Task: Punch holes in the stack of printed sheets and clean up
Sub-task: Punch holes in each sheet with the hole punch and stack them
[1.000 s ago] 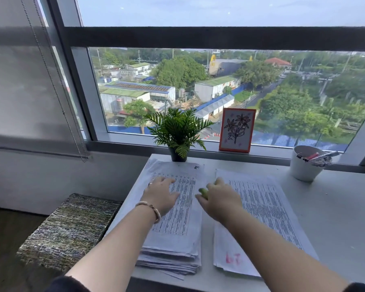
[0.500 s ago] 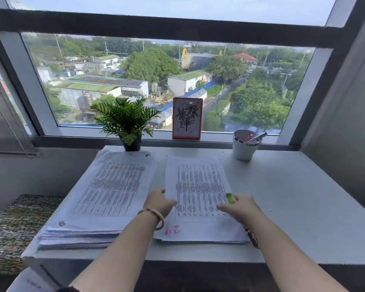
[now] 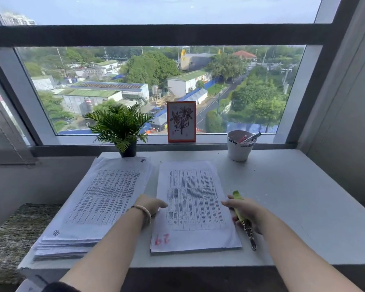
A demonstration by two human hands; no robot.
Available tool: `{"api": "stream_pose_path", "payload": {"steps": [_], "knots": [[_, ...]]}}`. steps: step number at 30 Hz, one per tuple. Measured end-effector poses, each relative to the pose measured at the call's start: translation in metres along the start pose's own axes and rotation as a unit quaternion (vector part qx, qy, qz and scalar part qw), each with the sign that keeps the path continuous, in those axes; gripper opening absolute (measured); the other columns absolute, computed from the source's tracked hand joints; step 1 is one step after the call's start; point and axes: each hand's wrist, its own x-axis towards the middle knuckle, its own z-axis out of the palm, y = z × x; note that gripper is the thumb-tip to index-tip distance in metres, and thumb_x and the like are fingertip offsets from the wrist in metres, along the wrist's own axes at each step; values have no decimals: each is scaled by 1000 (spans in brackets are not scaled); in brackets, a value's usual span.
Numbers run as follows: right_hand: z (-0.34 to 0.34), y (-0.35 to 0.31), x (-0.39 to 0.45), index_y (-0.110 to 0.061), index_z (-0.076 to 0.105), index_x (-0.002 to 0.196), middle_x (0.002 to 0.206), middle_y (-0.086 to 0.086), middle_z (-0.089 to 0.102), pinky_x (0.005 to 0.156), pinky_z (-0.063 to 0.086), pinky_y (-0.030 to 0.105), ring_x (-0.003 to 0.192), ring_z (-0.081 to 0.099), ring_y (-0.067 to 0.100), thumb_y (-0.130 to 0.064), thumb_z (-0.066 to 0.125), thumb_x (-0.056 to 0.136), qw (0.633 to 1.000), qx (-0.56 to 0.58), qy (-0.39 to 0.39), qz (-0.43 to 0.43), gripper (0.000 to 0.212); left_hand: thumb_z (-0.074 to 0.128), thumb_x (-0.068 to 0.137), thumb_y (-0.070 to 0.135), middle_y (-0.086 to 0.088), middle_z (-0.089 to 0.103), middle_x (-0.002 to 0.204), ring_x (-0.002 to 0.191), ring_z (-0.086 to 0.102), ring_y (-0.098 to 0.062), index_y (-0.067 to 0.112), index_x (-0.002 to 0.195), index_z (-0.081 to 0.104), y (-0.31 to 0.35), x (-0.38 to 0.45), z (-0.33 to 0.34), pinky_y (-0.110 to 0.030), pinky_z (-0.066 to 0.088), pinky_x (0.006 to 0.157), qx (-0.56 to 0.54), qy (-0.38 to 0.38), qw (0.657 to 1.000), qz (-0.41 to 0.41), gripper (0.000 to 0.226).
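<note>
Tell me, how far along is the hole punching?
Done: cannot tell; no holes show. White specks on the desk may be punch bits. In hand: the left hand and right hand sit at the edges of the thin stack, the right also gripping a green-handled tool. Left: likely the thick stack, then cleanup.

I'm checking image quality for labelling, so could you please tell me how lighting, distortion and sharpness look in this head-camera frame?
Head view: daylight from the window backlights the white desk, soft shadows, no harsh glare; wide-angle lens bows the dark window frame; print on the thin white stack of sheets is too blurred to read; the right hand gripping a green-handled tool is slightly soft.
</note>
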Motion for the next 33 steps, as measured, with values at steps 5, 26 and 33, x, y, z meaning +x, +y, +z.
{"api": "stream_pose_path", "payload": {"steps": [5, 26, 33], "knots": [[6, 0, -2, -17, 55, 121, 99, 10, 62, 50, 35, 23, 59, 46, 14, -18, 70, 83, 999, 30, 26, -3, 41, 68, 75, 10, -6, 68, 87, 81, 65, -22, 9, 94, 66, -2, 2, 14, -31, 55, 76, 26, 77, 992, 95, 19], [19, 10, -7, -12, 55, 132, 129, 6, 58, 98, 40, 33, 110, 55, 19, -17, 71, 81, 996, -21, 47, -74, 53, 55, 90, 13, -4, 69, 96, 86, 61, -17, 13, 130, 58, -28, -7, 24, -22, 47, 76, 191, 145, 933, 268, 39], [22, 8, -10, -9, 59, 127, 114, 7, 62, 92, 43, 32, 108, 58, 24, -33, 72, 58, 996, -42, 43, -67, 74, 49, 92, 15, -6, 49, 115, 96, 55, -17, 9, 121, 58, -31, -6, 27, -25, 47, 89, 236, 123, 929, 255, 30]]}}
